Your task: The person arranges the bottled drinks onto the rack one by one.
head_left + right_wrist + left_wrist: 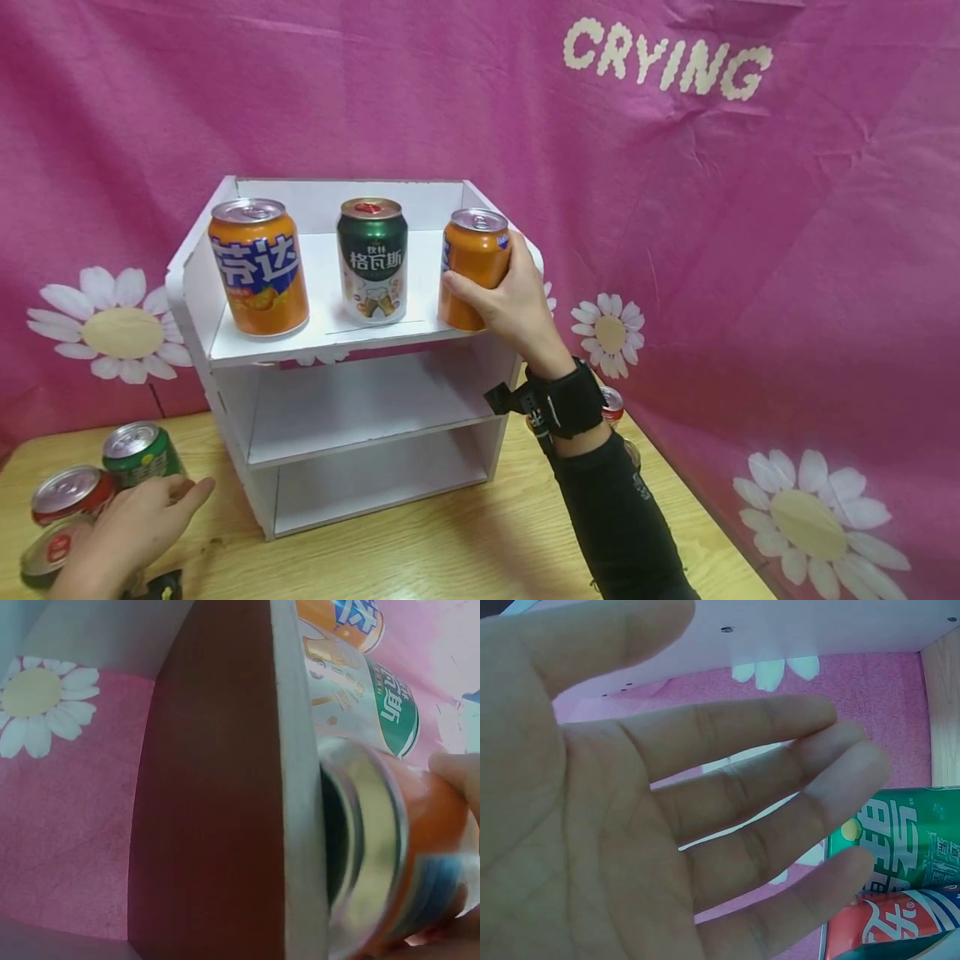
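Observation:
My right hand (517, 304) grips an orange soda can (474, 262) at the right end of the white shelf unit's top level. In the right wrist view this orange can (431, 817) is tilted, its base close to the shelf edge. A green and white kvass can (372, 267) stands upright in the middle of that level, with another orange soda can (260, 271) at its left end. Low on the left, my left hand (138, 525) holds nothing, its fingers (735, 727) spread and nearly straight. It is near a green can (142, 454) and a red can (71, 493).
The white shelf unit (375, 452) has three levels and stands on a wooden table (360, 571). A can with a gold lid (52, 550) is left of my left hand. Behind my right wrist, another can (612, 402) shows partly. Pink cloth (420, 100) hangs behind.

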